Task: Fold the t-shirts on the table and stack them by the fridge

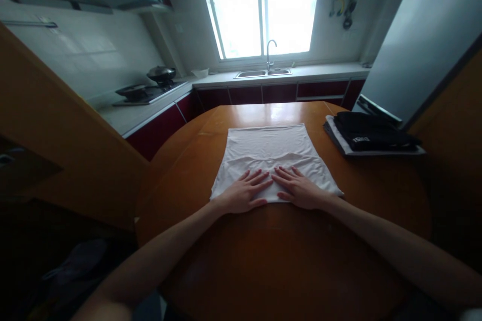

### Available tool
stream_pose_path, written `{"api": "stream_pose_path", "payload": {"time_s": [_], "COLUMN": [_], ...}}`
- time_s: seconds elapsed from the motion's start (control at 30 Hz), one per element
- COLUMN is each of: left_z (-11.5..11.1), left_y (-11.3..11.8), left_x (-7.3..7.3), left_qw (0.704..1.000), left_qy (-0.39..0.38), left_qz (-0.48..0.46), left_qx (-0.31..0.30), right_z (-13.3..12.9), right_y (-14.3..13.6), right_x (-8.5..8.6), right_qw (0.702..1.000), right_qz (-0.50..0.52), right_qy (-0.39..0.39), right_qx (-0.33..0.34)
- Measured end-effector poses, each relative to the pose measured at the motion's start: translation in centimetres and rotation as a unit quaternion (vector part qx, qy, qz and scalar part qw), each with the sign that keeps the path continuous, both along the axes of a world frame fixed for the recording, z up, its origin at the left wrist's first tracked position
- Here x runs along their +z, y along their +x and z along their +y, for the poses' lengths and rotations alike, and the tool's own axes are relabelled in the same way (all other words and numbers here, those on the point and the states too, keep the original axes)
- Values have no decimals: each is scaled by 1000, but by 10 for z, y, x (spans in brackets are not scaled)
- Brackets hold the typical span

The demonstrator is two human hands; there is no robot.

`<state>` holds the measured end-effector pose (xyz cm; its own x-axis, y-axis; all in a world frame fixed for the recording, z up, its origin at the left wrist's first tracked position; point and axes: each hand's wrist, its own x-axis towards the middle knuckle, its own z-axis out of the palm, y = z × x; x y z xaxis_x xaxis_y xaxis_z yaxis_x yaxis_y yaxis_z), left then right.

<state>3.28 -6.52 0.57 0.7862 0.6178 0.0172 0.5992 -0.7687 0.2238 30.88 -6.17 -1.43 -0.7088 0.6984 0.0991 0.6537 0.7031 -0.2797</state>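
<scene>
A white shirt (269, 141) lies folded flat on the brown wooden table (181, 175), its near part doubled over with a curved neckline edge across the middle. My left hand (246, 191) rests palm down on the near left part of the cloth, fingers spread. Beside it, my right hand (297, 188) lies flat on the near right part, also with fingers apart. The fingertips of both hands almost meet at the centre. Neither hand grips the fabric.
A stack of folded dark and light clothes (372, 133) sits on the table's right side. Beyond the table runs a counter with a sink (263, 73). At left, a pan (131, 91) and a lidded pot (161, 73) stand on the stove. A fridge (410, 35) rises at right.
</scene>
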Motion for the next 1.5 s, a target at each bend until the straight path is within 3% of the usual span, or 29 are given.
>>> {"api": "stream_pose_path", "payload": {"time_s": [0.23, 0.47, 0.57, 0.7, 0.8, 0.9, 1.03, 1.13, 1.2, 1.33, 1.5], "left_z": [2, 2, -1, -16, -32, -39, -15, 22, 47, 85, 98], "left_y": [-2, -6, -27, -75, -109, -129, -131, -121, -113, -103, -105], "left_x": [-1, 4, 13, 23, 23, 21, 16, 15, 16, 22, 21], "left_qw": [1000, 1000, 999, 998, 995, 988, 954, 922, 916, 926, 929], "left_qy": [6, 24, 29, 48, 68, 72, 78, 91, 62, -33, -54], "left_qz": [-1, -13, -21, -51, -68, -100, -181, -209, -191, -132, -128], "left_qx": [-2, -8, -19, 7, 37, 89, 224, 313, 349, 353, 343], "right_z": [-1, 1, -7, -29, -44, -45, -14, 26, 51, 86, 102], "right_y": [-2, 14, 41, 85, 108, 120, 123, 115, 106, 84, 79], "right_x": [2, 4, 9, 11, 8, 5, 4, 9, 14, 21, 17], "right_qw": [1000, 992, 994, 997, 996, 992, 965, 942, 937, 939, 940], "right_qz": [18, 123, 102, 75, 77, 96, 165, 176, 140, 68, 33], "right_qy": [-9, 3, 18, 1, 13, 49, 97, 87, 55, -16, -40], "right_qx": [-5, -27, -14, -24, -35, -64, -182, -272, -316, -338, -337]}}
